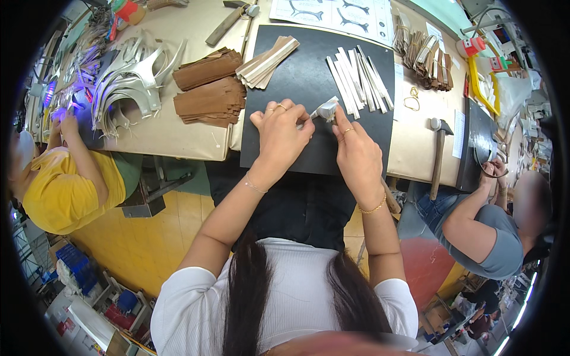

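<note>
Over the dark work mat (pixel 303 50), my left hand (pixel 278 135) pinches one end of a small, folded white strip (pixel 328 109) between thumb and fingertips. My right hand (pixel 360 155) grips the other side of that strip, its index finger stretched along it. The strip looks bent or looped; its exact shape is partly hidden by my fingers. Just beyond my right hand lies a loose row of narrow white strips (pixel 359 80). Farther left on the mat's edge, a fanned stack of cream and tan strips (pixel 267 62) rests beyond my left hand.
Two brown stacks of leather-like pieces (pixel 209 101) lie left of the mat, with white curved straps (pixel 130 80) beyond. One hammer (pixel 439 133) lies at right, another (pixel 231 24) at the back. Bundled strips (pixel 430 56) sit back right. Co-workers sit on both sides.
</note>
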A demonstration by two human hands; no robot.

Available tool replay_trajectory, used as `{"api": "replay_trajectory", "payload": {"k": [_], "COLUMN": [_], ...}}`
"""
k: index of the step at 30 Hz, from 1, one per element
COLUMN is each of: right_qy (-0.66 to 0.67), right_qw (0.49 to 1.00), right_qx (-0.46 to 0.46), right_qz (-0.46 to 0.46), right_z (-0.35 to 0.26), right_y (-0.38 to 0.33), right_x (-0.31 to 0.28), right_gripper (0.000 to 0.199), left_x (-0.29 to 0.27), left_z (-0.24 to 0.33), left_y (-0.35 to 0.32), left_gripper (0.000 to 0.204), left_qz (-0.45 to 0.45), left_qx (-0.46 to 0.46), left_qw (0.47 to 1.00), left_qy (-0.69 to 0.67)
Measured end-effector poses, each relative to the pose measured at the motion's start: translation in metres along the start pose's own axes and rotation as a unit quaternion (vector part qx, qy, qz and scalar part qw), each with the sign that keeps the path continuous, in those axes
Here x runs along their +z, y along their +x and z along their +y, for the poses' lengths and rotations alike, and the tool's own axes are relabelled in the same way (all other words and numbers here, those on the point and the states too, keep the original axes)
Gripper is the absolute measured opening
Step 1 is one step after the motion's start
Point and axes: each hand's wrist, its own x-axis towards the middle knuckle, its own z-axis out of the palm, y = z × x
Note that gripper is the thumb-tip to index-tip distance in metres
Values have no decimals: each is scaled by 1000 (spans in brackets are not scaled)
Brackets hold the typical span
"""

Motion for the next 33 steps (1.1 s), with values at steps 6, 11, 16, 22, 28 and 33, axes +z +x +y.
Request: {"api": "replay_trajectory", "payload": {"k": [6, 11, 16, 22, 28, 33], "right_qy": [91, 41, 51, 19, 16, 5], "right_qw": [992, 997, 997, 1000, 1000, 1000], "right_qx": [-36, -24, -32, -12, -12, -19], "right_qz": [86, 56, 47, -4, -4, 18], "right_z": [-7, -3, -7, -7, -8, -6], "right_y": [-3, 2, -4, -5, -4, 0], "right_x": [1, 2, 6, 7, 5, 0], "right_gripper": [45, 50, 47, 44, 44, 45], "left_x": [1, 2, 1, -10, 1, 0], "left_z": [2, 1, 0, -10, -7, -6], "left_y": [2, 1, -1, -13, -16, -13], "left_gripper": [10, 10, 8, 9, 9, 9], "left_qz": [-5, -4, -5, -11, 40, 18], "left_qx": [-8, -1, 7, -10, 10, 12], "left_qw": [1000, 1000, 1000, 1000, 999, 1000], "left_qy": [12, 12, 23, -8, -5, 0]}}
